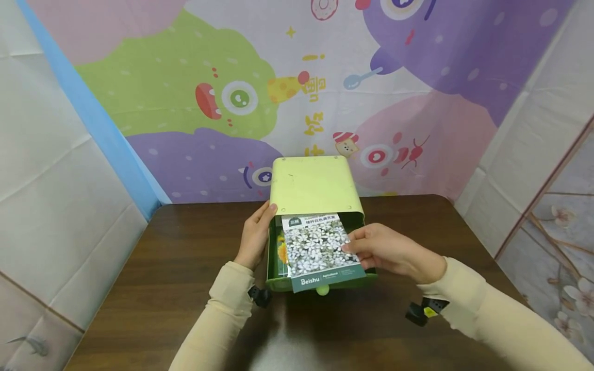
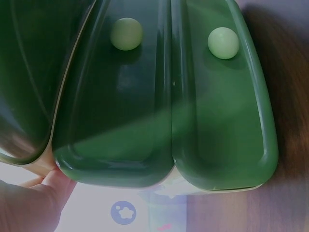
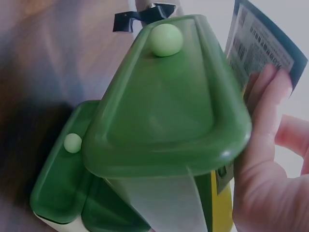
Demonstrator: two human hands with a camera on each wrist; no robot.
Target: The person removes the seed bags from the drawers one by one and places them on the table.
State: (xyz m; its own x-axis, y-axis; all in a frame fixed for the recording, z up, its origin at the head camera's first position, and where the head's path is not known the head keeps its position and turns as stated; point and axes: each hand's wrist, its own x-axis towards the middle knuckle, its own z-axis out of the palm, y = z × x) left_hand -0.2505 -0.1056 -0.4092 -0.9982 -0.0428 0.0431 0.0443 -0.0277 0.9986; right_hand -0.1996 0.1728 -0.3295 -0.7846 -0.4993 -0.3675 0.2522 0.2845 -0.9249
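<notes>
A small cabinet (image 1: 315, 185) with a pale yellow-green shell stands on the table, its green top drawer (image 3: 159, 106) pulled out. My right hand (image 1: 387, 250) pinches a seed packet (image 1: 320, 247) by its right edge, thumb on the printed face. White flowers cover the front of this packet, which lies tilted over the drawer's opening. The right wrist view shows its barcoded back. Partly hidden beneath it, another packet with yellow flowers (image 1: 282, 251) lies in the drawer. My left hand (image 1: 252, 234) rests against the cabinet's left side, near the top front edge.
Two lower drawers (image 2: 116, 96) with round pale knobs are closed under the pulled-out one. The dark wooden table (image 1: 185, 288) extends around the cabinet. A cartoon-printed cloth (image 1: 185, 93) hangs behind, with pale patterned panels at both sides.
</notes>
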